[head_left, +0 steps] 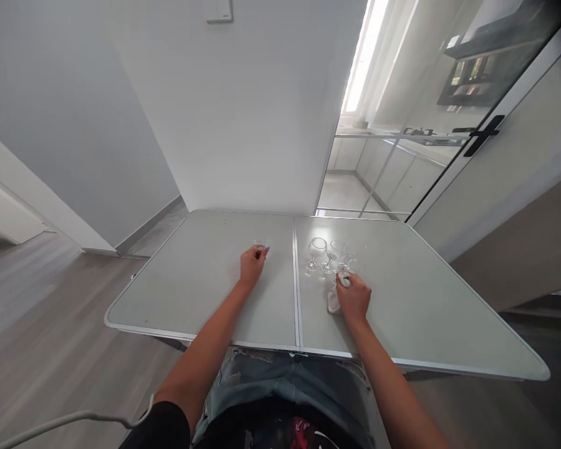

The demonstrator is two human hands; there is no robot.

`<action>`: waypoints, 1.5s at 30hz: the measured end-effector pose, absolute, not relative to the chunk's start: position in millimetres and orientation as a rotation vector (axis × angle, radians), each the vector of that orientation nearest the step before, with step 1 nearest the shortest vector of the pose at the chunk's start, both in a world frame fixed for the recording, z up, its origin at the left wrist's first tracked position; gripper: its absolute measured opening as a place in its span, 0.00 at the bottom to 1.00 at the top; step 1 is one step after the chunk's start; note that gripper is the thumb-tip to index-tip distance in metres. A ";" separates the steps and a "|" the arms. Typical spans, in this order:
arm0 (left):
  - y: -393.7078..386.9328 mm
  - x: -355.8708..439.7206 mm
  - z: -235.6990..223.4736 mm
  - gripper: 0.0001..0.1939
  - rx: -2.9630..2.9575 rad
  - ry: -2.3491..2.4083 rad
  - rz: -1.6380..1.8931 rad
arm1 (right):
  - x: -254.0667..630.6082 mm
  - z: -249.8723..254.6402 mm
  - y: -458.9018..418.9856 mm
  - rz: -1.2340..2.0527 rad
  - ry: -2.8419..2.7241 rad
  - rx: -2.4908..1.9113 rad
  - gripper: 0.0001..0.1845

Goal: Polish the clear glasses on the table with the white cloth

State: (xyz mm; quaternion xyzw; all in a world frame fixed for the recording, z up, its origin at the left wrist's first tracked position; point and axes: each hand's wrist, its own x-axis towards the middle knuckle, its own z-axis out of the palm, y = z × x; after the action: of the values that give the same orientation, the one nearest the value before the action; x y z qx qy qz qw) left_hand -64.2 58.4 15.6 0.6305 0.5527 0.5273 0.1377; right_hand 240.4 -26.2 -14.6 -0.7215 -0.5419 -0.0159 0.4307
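My left hand [251, 267] is over the left half of the table, its fingers closed on a clear glass [260, 243]. Only the upper part of that glass shows above the fingers, and its shape is hard to make out. On the right half, my right hand [354, 295] is closed around a bunched white cloth [333, 302], part of which hangs down to the tabletop. Just beyond it stand clear stemmed glasses, among them one at the left [316, 248] and another beside it [335, 251]. More clear glass shows faintly near my right fingertips; whether they touch it, I cannot tell.
The pale folding table [187, 280] has a metal seam [296, 287] down its middle and a raised metal edge. A white wall [243, 125] rises behind it. To the right is a glass door with a black handle [484, 135]. A pale cable [88, 415] runs beside my left arm.
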 end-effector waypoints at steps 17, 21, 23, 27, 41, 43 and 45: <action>80.5 -124.5 -21.8 0.14 1.603 1.814 1.468 | 53.2 11.4 57.8 0.625 -1.592 -1.623 0.12; 82.7 -123.7 -24.5 0.14 1.590 1.820 1.456 | 45.3 5.0 69.9 0.600 -1.595 -1.674 0.11; 83.0 -122.9 -24.2 0.14 1.581 1.825 1.467 | 41.5 2.9 72.8 0.585 -1.624 -1.666 0.11; 82.0 -122.4 -21.4 0.14 1.579 1.812 1.480 | 33.3 1.3 74.8 0.538 -1.678 -1.642 0.12; 82.3 -123.5 -17.1 0.11 1.583 1.860 1.410 | 25.6 11.5 68.7 0.472 -1.757 -1.791 0.13; 82.4 -123.7 -17.3 0.11 1.584 1.866 1.408 | 24.3 12.2 69.8 0.482 -1.762 -1.796 0.13; 82.7 -124.2 -17.6 0.12 1.591 1.879 1.395 | 23.8 12.4 70.2 0.492 -1.774 -1.786 0.13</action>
State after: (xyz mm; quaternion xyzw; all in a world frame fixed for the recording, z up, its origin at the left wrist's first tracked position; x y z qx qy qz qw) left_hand -124.2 82.7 -17.6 0.5553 0.6559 0.4871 0.1554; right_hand 23.8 70.2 12.4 -0.6676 -0.6632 0.1839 0.2840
